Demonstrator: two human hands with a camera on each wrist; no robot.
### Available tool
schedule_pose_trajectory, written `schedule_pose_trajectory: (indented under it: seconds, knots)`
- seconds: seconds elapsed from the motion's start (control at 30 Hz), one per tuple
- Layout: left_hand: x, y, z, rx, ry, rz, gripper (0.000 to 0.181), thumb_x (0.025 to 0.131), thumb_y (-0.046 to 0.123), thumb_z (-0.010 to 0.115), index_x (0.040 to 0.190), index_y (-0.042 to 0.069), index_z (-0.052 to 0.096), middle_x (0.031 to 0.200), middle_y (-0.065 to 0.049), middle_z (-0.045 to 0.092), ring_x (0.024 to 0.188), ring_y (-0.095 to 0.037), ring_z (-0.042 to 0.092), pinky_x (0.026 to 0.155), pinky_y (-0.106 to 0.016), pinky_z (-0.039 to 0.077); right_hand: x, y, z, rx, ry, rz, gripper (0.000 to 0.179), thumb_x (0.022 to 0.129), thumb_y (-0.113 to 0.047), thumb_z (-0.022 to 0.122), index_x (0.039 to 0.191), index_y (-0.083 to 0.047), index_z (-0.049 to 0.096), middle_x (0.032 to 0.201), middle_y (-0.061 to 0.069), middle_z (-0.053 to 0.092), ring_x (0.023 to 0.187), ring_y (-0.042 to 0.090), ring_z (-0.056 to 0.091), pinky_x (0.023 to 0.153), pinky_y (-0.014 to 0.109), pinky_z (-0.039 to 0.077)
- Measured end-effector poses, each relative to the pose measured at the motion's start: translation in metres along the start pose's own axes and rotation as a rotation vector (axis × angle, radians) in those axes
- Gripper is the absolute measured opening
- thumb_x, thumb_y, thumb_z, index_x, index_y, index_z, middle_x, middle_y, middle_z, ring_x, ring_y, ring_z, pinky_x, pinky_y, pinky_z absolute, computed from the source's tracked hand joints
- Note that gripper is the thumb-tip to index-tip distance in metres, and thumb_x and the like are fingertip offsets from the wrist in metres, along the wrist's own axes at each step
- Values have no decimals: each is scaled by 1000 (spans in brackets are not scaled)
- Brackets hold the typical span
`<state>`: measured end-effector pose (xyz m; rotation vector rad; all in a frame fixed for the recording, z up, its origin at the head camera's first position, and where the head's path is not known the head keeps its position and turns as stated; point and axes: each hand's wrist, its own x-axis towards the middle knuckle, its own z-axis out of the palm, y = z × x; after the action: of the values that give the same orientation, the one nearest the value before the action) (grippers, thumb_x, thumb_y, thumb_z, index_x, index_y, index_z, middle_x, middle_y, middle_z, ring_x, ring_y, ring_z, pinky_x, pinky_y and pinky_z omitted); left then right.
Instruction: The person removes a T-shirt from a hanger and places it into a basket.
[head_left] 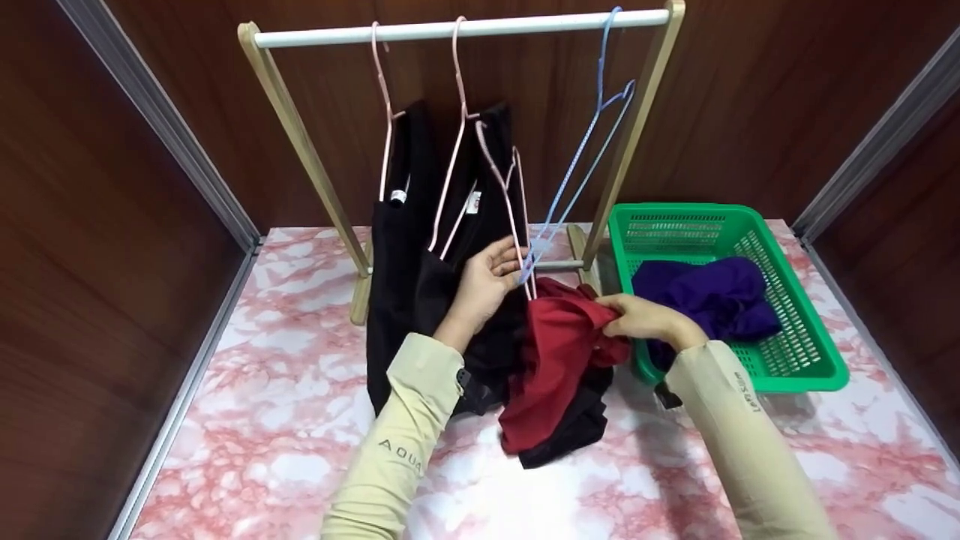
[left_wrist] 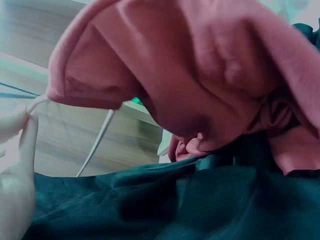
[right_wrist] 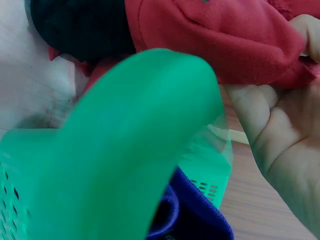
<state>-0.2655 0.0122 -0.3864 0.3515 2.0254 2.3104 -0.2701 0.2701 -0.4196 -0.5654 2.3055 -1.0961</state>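
While the right hand (head_left: 639, 316) pinches the red garment (head_left: 555, 349) at the lower end of a pink hanger (head_left: 505, 184), I see the left hand (head_left: 484, 283) gripping that hanger; rightward, a green basket (head_left: 802, 383) holds purple cloth (head_left: 709, 294); behind, black clothes (head_left: 401, 277) hang from a rack (head_left: 525, 26).

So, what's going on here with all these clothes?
A person is working at a small rack. The left hand pinches a pink hanger, while the right hand grips a red garment at the hanger's lower end. Two black garments hang from the rack, beside a bare blue hanger. A purple cloth lies in the green basket.
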Motion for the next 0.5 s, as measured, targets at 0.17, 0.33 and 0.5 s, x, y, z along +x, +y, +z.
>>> schedule_pose_trajectory:
  seconds: [0.17,0.33,0.5]
  knots:
    - [2,-3,2,-36,38,-32,58,86,-19,50,141,-5,39,127,-29,54,86,-9,59,75,-21,55,0,3,1,18,-24,8,39,79,6,53,118,4,58,95,0,63,76,7,54,71,17,43]
    - [7,-2,4,-53,84,-22,60,87,-20,46,144,-1,37,131,-27,52,83,-7,59,69,-21,56,0,5,3,-13,-42,21,43,79,6,53,121,4,58,100,2,63,79,6,54,72,17,43]
    - [8,-1,5,-4,108,33,54,88,-16,50,140,-5,41,129,-31,54,81,-5,59,64,-14,49,1,1,5,-141,-92,39,34,75,7,56,109,5,61,91,-2,58,78,8,49,71,19,40]
